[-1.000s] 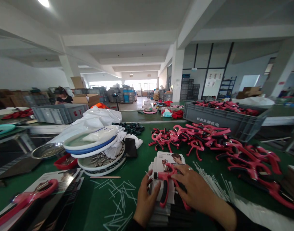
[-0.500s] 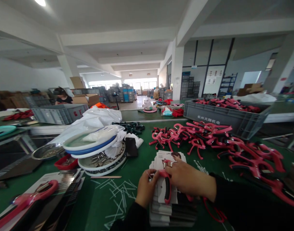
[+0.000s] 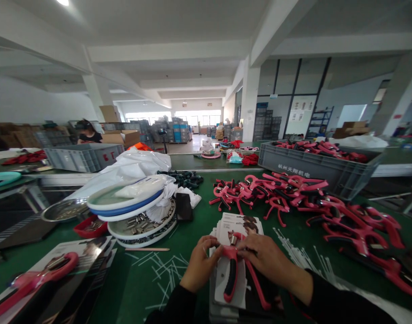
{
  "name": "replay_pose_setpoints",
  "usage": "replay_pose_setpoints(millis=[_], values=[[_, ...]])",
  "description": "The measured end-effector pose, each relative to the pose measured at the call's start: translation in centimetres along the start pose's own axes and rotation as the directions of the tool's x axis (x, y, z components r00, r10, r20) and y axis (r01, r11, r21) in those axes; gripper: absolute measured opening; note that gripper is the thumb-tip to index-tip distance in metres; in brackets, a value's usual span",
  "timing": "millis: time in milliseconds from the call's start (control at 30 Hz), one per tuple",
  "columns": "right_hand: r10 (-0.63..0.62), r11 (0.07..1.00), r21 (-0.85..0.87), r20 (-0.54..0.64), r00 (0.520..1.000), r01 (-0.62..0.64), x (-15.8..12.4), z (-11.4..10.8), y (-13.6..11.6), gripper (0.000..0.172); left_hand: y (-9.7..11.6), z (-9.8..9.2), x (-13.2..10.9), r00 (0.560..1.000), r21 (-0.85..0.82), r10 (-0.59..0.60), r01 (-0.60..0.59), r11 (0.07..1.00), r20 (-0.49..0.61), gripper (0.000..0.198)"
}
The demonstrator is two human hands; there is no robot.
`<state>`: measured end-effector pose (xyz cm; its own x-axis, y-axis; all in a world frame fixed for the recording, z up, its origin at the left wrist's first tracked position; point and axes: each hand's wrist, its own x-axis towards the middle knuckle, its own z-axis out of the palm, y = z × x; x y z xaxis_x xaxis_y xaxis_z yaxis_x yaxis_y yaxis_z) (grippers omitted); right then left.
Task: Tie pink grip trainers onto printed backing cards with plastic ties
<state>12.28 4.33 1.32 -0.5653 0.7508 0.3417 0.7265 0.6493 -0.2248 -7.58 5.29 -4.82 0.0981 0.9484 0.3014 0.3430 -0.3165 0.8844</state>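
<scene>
Fingertips of the left hand (image 3: 199, 266) converge at the joint of a pink plier-shaped tool (image 3: 230, 253); what they pinch cannot be told. The tool lies on a printed card (image 3: 223, 230). The right hand (image 3: 272, 257) grips its right side, having drawn back from the ring head, presumably giving both hands clearer access.

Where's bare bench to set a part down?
Green bench shows bare between the left carded tool and scattered white strips, and beyond the card stack, between black pad and pink tool pile. Crowded: under left hand and right hand; right side, pile and grey crate; left-centre, stacked trays.
</scene>
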Motion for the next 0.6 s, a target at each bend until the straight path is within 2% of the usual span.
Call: replay_pose_setpoints(millis=[33,100,167,233,367,533,600], values=[[0.086,0.990,0.114,-0.066,0.994,-0.078,-0.3,0.3,0.0,0.015,0.0,-0.2,0.0,1.000,-0.014,-0.015,0.015,1.000,0.015,0.019],[0.283,0.911,0.349,-0.135,0.950,-0.221,-1.0,1.0,-0.2,0.014,0.5,-0.6,0.2,0.999,-0.037,-0.036,0.037,0.999,0.024,0.025],[0.431,0.800,0.509,-0.120,0.894,-0.317,-1.5,1.7,-0.3,0.022,1.5,-0.9,0.9,1.000,-0.016,-0.014,0.014,1.000,0.011,0.031],[0.524,0.692,0.628,-0.096,0.847,-0.357,-1.8,2.3,-0.5,0.027,2.8,-1.0,2.1,0.999,0.078,0.037,-0.040,0.996,0.032,0.026],[0.609,0.569,0.748,-0.103,0.786,-0.342,-1.9,3.0,-0.9,0.025,5.1,0.4,4.4,0.989,0.251,0.061,-0.094,0.963,0.135,0.020],[0.648,0.538,0.769,-0.114,0.753,-0.346,-1.5,3.2,-0.3,0.022,6.0,2.8,5.2,0.983,0.247,0.073,-0.114,0.962,0.170,0.011],[0.662,0.506,0.793,-0.104,0.742,-0.340,-1.4,3.3,0.1,0.024,6.1,3.2,4.9,0.988,0.218,0.074,-0.103,0.970,0.139,0.007]])
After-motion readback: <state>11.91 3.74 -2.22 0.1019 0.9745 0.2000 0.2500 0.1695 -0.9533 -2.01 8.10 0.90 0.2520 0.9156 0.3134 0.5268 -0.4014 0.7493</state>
